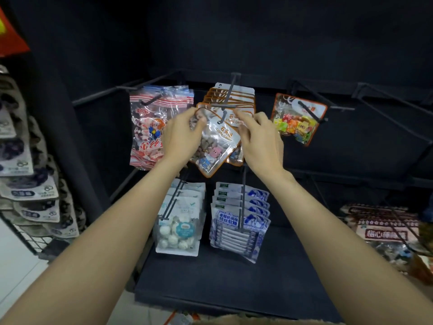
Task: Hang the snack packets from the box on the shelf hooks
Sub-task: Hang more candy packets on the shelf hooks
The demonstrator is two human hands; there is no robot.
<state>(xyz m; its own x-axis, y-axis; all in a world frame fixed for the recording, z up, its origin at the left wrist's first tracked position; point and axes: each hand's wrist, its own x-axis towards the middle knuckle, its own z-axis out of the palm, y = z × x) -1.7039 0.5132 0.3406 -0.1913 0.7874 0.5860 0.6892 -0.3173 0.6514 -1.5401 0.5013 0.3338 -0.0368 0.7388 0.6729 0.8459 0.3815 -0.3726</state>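
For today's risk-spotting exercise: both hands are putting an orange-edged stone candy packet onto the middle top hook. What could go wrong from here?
1. The stone candy packet hangs tilted at the tip of the middle hook; if the left hand or right hand lets go early, it may slip off.
2. The left hand is close to the red-striped packets and could knock them.

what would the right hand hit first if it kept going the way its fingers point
Most likely the stone candy packet it already pinches at the top edge; the right hand points up and left toward the middle hook. Beyond that hang more of the same packets, though depth is hard to judge.
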